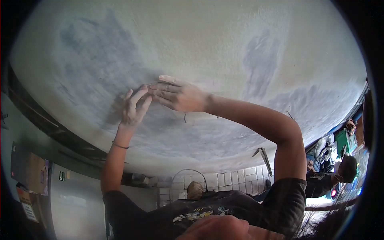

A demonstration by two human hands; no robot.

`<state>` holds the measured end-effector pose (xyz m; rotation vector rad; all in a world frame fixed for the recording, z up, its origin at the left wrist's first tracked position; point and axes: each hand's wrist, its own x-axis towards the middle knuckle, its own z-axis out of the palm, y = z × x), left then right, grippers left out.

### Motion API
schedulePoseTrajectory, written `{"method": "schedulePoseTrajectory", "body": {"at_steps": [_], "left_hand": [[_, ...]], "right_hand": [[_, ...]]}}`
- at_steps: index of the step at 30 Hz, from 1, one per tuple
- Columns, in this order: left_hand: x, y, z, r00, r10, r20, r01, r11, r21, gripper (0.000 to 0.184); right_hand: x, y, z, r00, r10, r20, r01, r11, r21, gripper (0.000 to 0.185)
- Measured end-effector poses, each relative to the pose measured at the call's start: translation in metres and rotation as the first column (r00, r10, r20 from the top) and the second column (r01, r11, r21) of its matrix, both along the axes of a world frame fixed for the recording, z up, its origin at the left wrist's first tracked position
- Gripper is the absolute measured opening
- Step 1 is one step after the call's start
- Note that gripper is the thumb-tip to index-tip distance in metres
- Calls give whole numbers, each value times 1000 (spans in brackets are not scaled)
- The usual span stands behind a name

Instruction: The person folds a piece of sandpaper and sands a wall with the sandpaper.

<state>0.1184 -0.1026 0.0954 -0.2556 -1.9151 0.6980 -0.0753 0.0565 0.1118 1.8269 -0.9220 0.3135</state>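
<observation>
Both of my hands are raised to a broad pale surface (pixel 192 40) with smeared grey patches. The fingers of my left hand (pixel 135 106) are bent, with the tips meeting the right hand's fingertips. My right hand (pixel 182 96) lies nearly flat, its fingers pointing left and pressed together at the surface. Between the fingertips shows the dark edge of a thin sheet (pixel 157 83); most of it is hidden under the fingers, and its material is unclear. Pale dust coats the fingers of both hands. A dark band (pixel 120 145) circles my left wrist.
A metal bracket (pixel 264 160) and a short wire (pixel 185 117) stick out near the surface. Another person in a dark cap (pixel 347 170) is at the right, near heaped bags (pixel 326 150). Cardboard boxes (pixel 30 172) and a pale cabinet (pixel 78 204) stand lower left.
</observation>
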Motion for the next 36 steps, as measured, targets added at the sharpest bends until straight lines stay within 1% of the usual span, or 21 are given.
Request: {"method": "schedulePoseTrajectory", "body": {"at_steps": [2,4,6,8,10,12,14,15,17,18,20,21,22,24,25,27,28,30,31,35,36], "left_hand": [[-2,6,0,1000,-9,4,9,1000,13,24],[-16,18,4,997,-65,44,64,998,26,21],[-39,36,9,996,-71,54,70,997,13,18],[-73,50,9,978,-193,78,195,981,-18,17],[-104,72,7,963,-248,106,251,968,-18,15],[-129,97,5,947,-295,128,300,954,-19,13],[-145,115,7,930,-331,160,350,930,-109,13],[-147,118,9,933,-326,153,345,931,-119,13],[-141,115,13,913,-361,192,377,925,-52,12],[-135,107,13,919,-347,188,364,929,-66,12],[-123,92,11,912,-362,195,371,929,-9,13],[-114,85,17,904,-397,158,406,914,-25,5],[-102,75,15,907,-391,153,399,917,-20,5],[-70,51,9,968,-226,113,230,973,-23,7],[-53,42,7,968,-221,123,224,974,-16,7],[-20,25,9,995,-81,57,79,996,28,12],[-5,16,6,995,-72,71,71,997,25,12],[20,1,-4,998,54,19,-55,996,72,16],[30,-6,-8,998,54,13,-55,994,91,21],[30,-10,-16,1000,10,-9,-9,994,112,23],[23,-3,-13,999,-37,3,37,993,112,21]], "right_hand": [[-4,3,-1,1000,17,8,-17,1000,8,38],[-17,19,0,999,-15,39,14,1000,15,38],[-35,47,2,999,-34,38,33,999,14,39],[-56,78,2,997,-64,36,64,998,5,40],[-76,115,-9,980,-171,105,164,984,70,42],[-100,146,-26,967,-232,107,221,970,101,44],[-112,170,-34,954,-278,114,264,957,122,47],[-113,176,-35,936,-336,99,324,938,123,48],[-109,177,-36,905,-421,55,416,905,88,50],[-102,168,-34,911,-409,52,405,911,74,50],[-90,150,-29,929,-368,37,366,930,42,51],[-81,138,-24,939,-341,47,338,939,57,53],[-73,123,-20,941,-334,42,332,941,62,53],[-53,90,-14,972,-220,82,210,972,106,52],[-41,73,-14,972,-214,92,204,973,113,52],[-17,35,-13,988,-120,96,112,990,89,51],[-4,20,-11,988,-112,111,102,991,86,51],[18,-3,-7,995,-94,37,92,994,60,49],[23,-15,-7,996,-91,-17,91,995,27,47],[23,-18,-8,998,-54,-14,54,998,16,46],[17,-8,-8,998,-64,-13,64,998,23,45]]}}
